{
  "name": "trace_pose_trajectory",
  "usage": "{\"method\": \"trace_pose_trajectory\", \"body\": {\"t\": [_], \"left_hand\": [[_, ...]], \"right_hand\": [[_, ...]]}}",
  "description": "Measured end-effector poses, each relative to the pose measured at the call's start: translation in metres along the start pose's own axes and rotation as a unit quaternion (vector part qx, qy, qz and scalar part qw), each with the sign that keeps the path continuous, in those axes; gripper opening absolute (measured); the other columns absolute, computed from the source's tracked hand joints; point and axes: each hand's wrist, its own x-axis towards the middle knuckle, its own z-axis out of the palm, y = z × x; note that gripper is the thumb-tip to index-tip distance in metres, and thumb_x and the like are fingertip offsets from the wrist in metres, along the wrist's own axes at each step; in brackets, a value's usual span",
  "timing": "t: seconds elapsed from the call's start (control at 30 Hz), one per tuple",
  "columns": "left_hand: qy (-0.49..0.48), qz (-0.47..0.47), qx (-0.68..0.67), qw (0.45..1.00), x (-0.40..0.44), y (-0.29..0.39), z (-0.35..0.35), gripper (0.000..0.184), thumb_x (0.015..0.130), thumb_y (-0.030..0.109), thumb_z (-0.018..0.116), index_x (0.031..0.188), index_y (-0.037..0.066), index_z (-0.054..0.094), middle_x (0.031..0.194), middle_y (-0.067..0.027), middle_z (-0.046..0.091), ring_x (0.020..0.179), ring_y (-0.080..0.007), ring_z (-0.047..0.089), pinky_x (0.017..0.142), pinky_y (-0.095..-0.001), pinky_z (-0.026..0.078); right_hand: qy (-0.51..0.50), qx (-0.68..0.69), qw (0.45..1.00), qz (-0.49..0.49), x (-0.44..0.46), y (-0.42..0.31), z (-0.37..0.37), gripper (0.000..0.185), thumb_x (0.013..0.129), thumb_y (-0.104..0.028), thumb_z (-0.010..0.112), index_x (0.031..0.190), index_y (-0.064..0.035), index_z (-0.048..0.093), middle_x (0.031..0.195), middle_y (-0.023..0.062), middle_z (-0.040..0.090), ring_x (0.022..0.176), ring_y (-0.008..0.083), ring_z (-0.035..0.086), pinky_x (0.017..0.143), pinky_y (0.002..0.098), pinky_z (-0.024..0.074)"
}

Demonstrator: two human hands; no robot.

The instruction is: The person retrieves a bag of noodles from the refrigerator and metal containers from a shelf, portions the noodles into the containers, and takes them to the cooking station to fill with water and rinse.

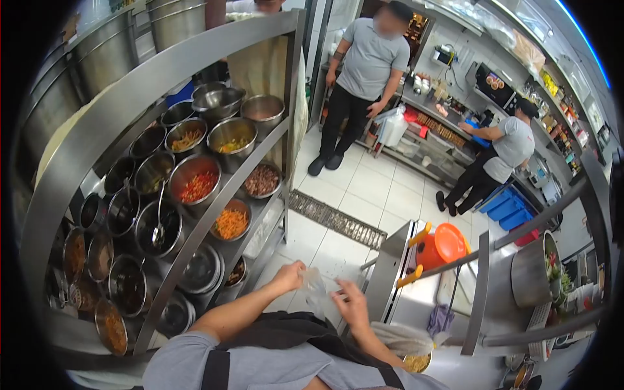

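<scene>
Gray shirt [260,367] and dark apron [279,331] foremost, the left hand [288,276] pinches a clear plastic bag [314,289] between closed fingers, just right of the steel rack [140,81]. Farther from the rack, the right hand [351,304] spreads its fingers. Apparently gripped on one side only, the filmy bag could slip floorward. No brand, label or writing is legible.

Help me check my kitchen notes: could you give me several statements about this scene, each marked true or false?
1. The left hand holds a clear plastic bag. True.
2. The right hand grips a spoon. False: the spoon rests in a steel bowl on the rack.
3. Orange shreds lie in a round dish. True.
4. The floor is dark wood. False: it is pale tile.
</scene>
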Motion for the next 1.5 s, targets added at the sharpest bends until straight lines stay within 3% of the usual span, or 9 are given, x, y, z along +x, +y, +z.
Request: {"method": "trace_pose_trajectory", "body": {"t": [0.1, 0.27, 0.4, 0.67, 0.87, 1.1, 1.23, 1.37, 1.5], "left_hand": [[-0.061, -0.025, -0.126, 0.990, 0.028, 0.022, 0.008, 0.041, 0.071, 0.006, 0.060, 0.111, 0.008, 0.053, 0.085, -0.0153, 0.065, 0.076, -0.0276, 0.065, 0.066, -0.0374, 0.051], [-0.201, -0.087, -0.493, 0.842, 0.096, 0.041, -0.005, 0.061, 0.074, 0.000, 0.065, 0.129, 0.007, 0.041, 0.093, -0.0091, 0.064, 0.075, -0.0117, 0.058, 0.063, -0.0256, 0.047], [-0.244, -0.114, -0.407, 0.873, 0.179, 0.058, -0.016, 0.061, 0.077, 0.010, 0.068, 0.131, 0.007, 0.040, 0.098, -0.0076, 0.063, 0.083, -0.0129, 0.058, 0.064, -0.0223, 0.043], [-0.187, -0.155, -0.390, 0.888, 0.330, 0.124, -0.024, 0.061, 0.083, 0.040, 0.064, 0.129, 0.009, 0.041, 0.101, -0.0085, 0.060, 0.079, -0.0155, 0.060, 0.059, -0.0286, 0.048], [-0.097, -0.098, -0.395, 0.908, 0.428, 0.102, 0.000, 0.025, 0.075, 0.001, 0.060, 0.100, 0.003, 0.057, 0.082, -0.0072, 0.062, 0.066, -0.0134, 0.058, 0.051, -0.0267, 0.046], [-0.002, -0.286, -0.146, 0.947, 0.579, -0.063, 0.015, 0.028, 0.070, 0.004, 0.060, 0.098, 0.005, 0.061, 0.082, -0.0139, 0.067, 0.065, -0.0237, 0.067, 0.055, -0.0355, 0.055], [0.063, -0.429, -0.011, 0.901, 0.632, -0.187, -0.033, 0.027, 0.071, 0.015, 0.062, 0.093, 0.000, 0.063, 0.093, -0.0199, 0.066, 0.091, -0.0301, 0.065, 0.078, -0.0358, 0.052], [0.031, -0.413, 0.164, 0.895, 0.660, -0.372, -0.075, 0.021, 0.069, 0.017, 0.057, 0.082, 0.004, 0.068, 0.092, -0.0195, 0.066, 0.086, -0.0290, 0.065, 0.074, -0.0362, 0.052], [0.321, -0.505, -0.159, 0.785, 0.628, -0.415, -0.209, 0.011, 0.075, 0.014, 0.053, 0.076, 0.007, 0.061, 0.075, -0.0101, 0.062, 0.063, -0.0192, 0.057, 0.053, -0.0326, 0.047]], "right_hand": [[-0.052, -0.121, 0.990, -0.043, 0.028, 0.022, 0.024, 0.048, 0.077, -0.025, 0.070, 0.118, -0.0077, 0.055, 0.112, 0.0170, 0.059, 0.090, 0.0337, 0.061, 0.076, 0.0383, 0.0506], [-0.023, -0.075, 0.996, -0.034, 0.092, 0.060, 0.024, 0.044, 0.076, -0.023, 0.069, 0.116, -0.0072, 0.056, 0.106, 0.0188, 0.061, 0.092, 0.0363, 0.061, 0.077, 0.0399, 0.0497], [-0.035, -0.019, 0.999, 0.026, 0.157, 0.117, 0.001, 0.035, 0.076, -0.017, 0.067, 0.108, -0.0069, 0.060, 0.090, 0.0202, 0.064, 0.086, 0.0382, 0.061, 0.074, 0.0420, 0.0496], [-0.105, -0.245, 0.963, -0.028, 0.344, 0.176, -0.078, 0.022, 0.070, -0.014, 0.066, 0.090, -0.0046, 0.064, 0.082, 0.0203, 0.063, 0.076, 0.0383, 0.061, 0.068, 0.0460, 0.0499], [-0.029, -0.078, 0.996, -0.022, 0.395, 0.182, -0.091, 0.039, 0.071, -0.009, 0.070, 0.107, -0.0005, 0.060, 0.095, 0.0173, 0.063, 0.081, 0.0285, 0.063, 0.065, 0.0344, 0.0522], [-0.052, -0.042, 0.987, 0.148, 0.416, 0.232, -0.095, 0.039, 0.079, -0.012, 0.066, 0.114, 0.0029, 0.057, 0.112, 0.0195, 0.059, 0.096, 0.0292, 0.060, 0.075, 0.0340, 0.0508], [-0.066, -0.075, 0.967, 0.234, 0.444, 0.252, -0.108, 0.033, 0.084, -0.016, 0.063, 0.110, 0.0039, 0.059, 0.095, 0.0177, 0.065, 0.082, 0.0252, 0.065, 0.069, 0.0325, 0.0508], [-0.110, -0.082, 0.939, 0.316, 0.484, 0.275, -0.106, 0.031, 0.083, -0.014, 0.063, 0.108, 0.0036, 0.060, 0.092, 0.0168, 0.066, 0.077, 0.0258, 0.065, 0.067, 0.0340, 0.0509], [-0.168, -0.095, 0.911, 0.364, 0.532, 0.309, -0.097, 0.030, 0.082, -0.013, 0.064, 0.107, 0.0029, 0.061, 0.088, 0.0153, 0.066, 0.076, 0.0238, 0.065, 0.064, 0.0325, 0.0512]]}}
